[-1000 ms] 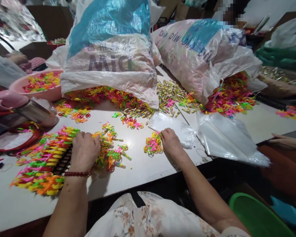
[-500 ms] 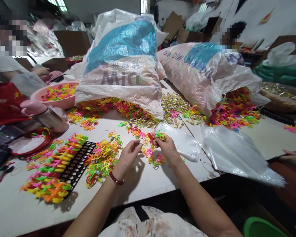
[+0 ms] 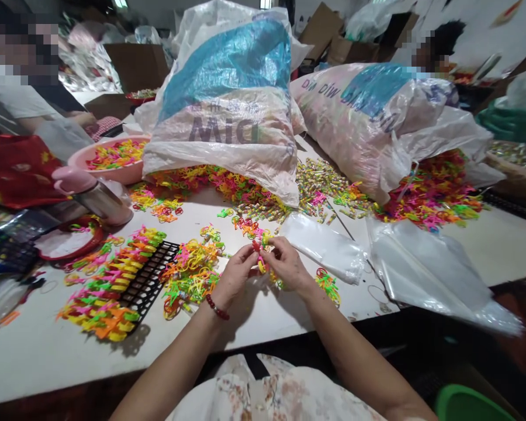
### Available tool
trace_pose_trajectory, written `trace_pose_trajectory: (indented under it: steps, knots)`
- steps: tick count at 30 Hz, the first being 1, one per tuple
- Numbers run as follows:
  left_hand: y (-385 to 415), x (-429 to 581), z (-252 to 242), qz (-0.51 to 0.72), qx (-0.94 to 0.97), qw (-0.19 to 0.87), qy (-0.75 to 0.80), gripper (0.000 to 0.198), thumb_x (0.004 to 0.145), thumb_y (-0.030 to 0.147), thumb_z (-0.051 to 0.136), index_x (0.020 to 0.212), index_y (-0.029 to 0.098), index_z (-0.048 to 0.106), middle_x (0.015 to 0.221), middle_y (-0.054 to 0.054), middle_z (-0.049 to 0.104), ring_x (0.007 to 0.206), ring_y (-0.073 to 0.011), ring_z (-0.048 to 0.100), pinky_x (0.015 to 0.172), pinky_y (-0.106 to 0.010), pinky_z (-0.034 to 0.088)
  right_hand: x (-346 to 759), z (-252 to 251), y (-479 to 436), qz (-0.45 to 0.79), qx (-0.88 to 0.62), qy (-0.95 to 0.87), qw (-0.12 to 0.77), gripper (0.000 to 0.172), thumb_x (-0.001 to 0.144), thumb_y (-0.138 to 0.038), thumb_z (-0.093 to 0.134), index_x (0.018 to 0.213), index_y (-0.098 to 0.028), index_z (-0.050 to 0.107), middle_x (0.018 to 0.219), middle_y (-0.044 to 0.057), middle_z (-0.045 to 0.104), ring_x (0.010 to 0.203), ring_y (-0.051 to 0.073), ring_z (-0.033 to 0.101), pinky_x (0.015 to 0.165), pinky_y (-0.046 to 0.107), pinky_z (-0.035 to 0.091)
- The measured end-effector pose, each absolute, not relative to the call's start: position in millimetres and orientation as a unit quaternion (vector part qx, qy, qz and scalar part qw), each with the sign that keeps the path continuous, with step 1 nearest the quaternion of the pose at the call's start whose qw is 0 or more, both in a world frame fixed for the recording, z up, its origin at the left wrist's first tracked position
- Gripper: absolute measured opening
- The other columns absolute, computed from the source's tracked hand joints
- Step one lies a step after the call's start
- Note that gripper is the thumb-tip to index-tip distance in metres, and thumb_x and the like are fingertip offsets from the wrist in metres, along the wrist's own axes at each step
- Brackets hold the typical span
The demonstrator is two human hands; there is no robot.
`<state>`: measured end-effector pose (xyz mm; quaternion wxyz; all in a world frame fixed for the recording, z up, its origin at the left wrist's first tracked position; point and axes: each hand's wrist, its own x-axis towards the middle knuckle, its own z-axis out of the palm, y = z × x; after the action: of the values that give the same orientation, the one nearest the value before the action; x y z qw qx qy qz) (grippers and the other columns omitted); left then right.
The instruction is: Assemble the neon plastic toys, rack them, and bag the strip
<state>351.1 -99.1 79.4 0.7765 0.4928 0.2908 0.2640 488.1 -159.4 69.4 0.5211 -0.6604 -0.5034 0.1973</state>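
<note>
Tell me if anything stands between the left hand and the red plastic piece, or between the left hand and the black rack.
Nothing visible separates the left hand from the red plastic piece at its fingertips. Toward the black rack, a loose heap of multicoloured plastic pieces lies in between.

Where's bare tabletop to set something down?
White table shows bare along its near left edge, in front of the loaded black rack; a smaller patch lies between rack and left forearm. Crowded: farther back, toys at the foot of big sacks; right, clear bags.
</note>
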Motion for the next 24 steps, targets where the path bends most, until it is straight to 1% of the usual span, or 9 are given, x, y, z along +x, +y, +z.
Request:
trace_pose_trajectory:
  steps: [2, 5, 8, 10, 11, 15, 19, 22, 24]
  knots:
    - [-97.9, 350.9, 78.5, 0.258, 0.518, 0.756, 0.304, 0.029, 0.081, 0.038, 0.066, 0.105, 0.022, 0.065, 0.105, -0.005, 0.064, 0.093, -0.0154, 0.06, 0.07, -0.023, 0.05, 489.2, 67.8, -160.2, 0.212, -0.659, -0.505, 0.515, 0.023, 0.084, -0.033, 0.062, 0.102, -0.021, 0.069, 0.09, 0.004, 0.061, 0.068, 0.013, 0.053, 0.062, 0.026, 0.046]
    - [-97.2, 352.2, 77.5, 0.262, 0.502, 0.739, 0.364, 0.024, 0.079, 0.034, 0.064, 0.098, 0.02, 0.062, 0.085, -0.001, 0.062, 0.071, -0.011, 0.057, 0.059, -0.021, 0.045, 486.0, 67.3, -161.5, 0.187, -0.677, -0.501, 0.506, 0.017, 0.086, -0.031, 0.059, 0.093, -0.019, 0.067, 0.082, 0.002, 0.06, 0.061, 0.012, 0.05, 0.059, 0.026, 0.044]
    - [-97.4, 353.1, 75.8, 0.279, 0.468, 0.756, 0.363, 0.012, 0.076, 0.027, 0.062, 0.084, 0.018, 0.058, 0.073, 0.002, 0.056, 0.062, -0.0083, 0.052, 0.056, -0.019, 0.042, 480.9, 66.6, -161.9, 0.15, -0.676, -0.497, 0.523, 0.012, 0.082, -0.026, 0.059, 0.09, -0.018, 0.064, 0.098, 0.006, 0.063, 0.069, 0.013, 0.054, 0.066, 0.028, 0.047]
    - [-97.8, 352.5, 75.2, 0.29, 0.451, 0.778, 0.327, 0.011, 0.075, 0.024, 0.064, 0.08, 0.017, 0.058, 0.075, 0.002, 0.057, 0.065, -0.0075, 0.052, 0.059, -0.018, 0.043, 479.9, 64.5, -161.1, 0.178, -0.661, -0.477, 0.552, 0.012, 0.08, -0.026, 0.06, 0.089, -0.018, 0.062, 0.113, 0.008, 0.061, 0.077, 0.014, 0.057, 0.069, 0.028, 0.05]
    - [-97.9, 351.9, 75.2, 0.292, 0.438, 0.792, 0.309, 0.012, 0.074, 0.023, 0.065, 0.082, 0.017, 0.059, 0.078, 0.002, 0.058, 0.067, -0.0075, 0.053, 0.061, -0.018, 0.044, 480.3, 63.1, -160.4, 0.21, -0.653, -0.458, 0.565, 0.013, 0.079, -0.027, 0.061, 0.089, -0.019, 0.062, 0.111, 0.008, 0.062, 0.078, 0.014, 0.058, 0.068, 0.028, 0.05]
    - [-98.6, 350.8, 76.4, 0.289, 0.374, 0.834, 0.284, 0.02, 0.072, 0.021, 0.07, 0.089, 0.016, 0.061, 0.087, -0.001, 0.062, 0.075, -0.0088, 0.058, 0.068, -0.019, 0.048, 484.5, 57.0, -157.8, 0.333, -0.633, -0.368, 0.594, 0.023, 0.077, -0.036, 0.066, 0.091, -0.02, 0.056, 0.076, -0.002, 0.059, 0.063, 0.011, 0.055, 0.058, 0.024, 0.05]
    - [-101.0, 350.8, 76.1, 0.294, 0.359, 0.833, 0.302, 0.025, 0.073, 0.031, 0.074, 0.089, 0.017, 0.061, 0.089, -0.002, 0.062, 0.075, -0.0106, 0.06, 0.069, -0.023, 0.052, 485.9, 54.6, -159.2, 0.349, -0.602, -0.343, 0.631, 0.043, 0.072, -0.034, 0.069, 0.109, -0.022, 0.052, 0.088, -0.002, 0.06, 0.062, 0.009, 0.053, 0.057, 0.022, 0.049]
    - [-103.0, 349.4, 74.6, 0.271, 0.385, 0.825, 0.313, 0.036, 0.073, 0.042, 0.075, 0.097, 0.02, 0.061, 0.095, -0.003, 0.063, 0.075, -0.0117, 0.061, 0.064, -0.025, 0.052, 485.3, 55.2, -162.9, 0.351, -0.61, -0.371, 0.606, 0.041, 0.076, -0.034, 0.065, 0.114, -0.02, 0.054, 0.08, -0.003, 0.058, 0.061, 0.009, 0.051, 0.056, 0.022, 0.046]
    - [-103.4, 348.7, 73.9, 0.259, 0.414, 0.808, 0.33, 0.036, 0.07, 0.038, 0.077, 0.097, 0.02, 0.06, 0.094, -0.002, 0.061, 0.073, -0.0105, 0.06, 0.059, -0.022, 0.05, 484.5, 56.8, -166.2, 0.337, -0.633, -0.39, 0.578, 0.039, 0.077, -0.032, 0.063, 0.113, -0.02, 0.055, 0.073, -0.004, 0.055, 0.058, 0.01, 0.049, 0.053, 0.022, 0.044]
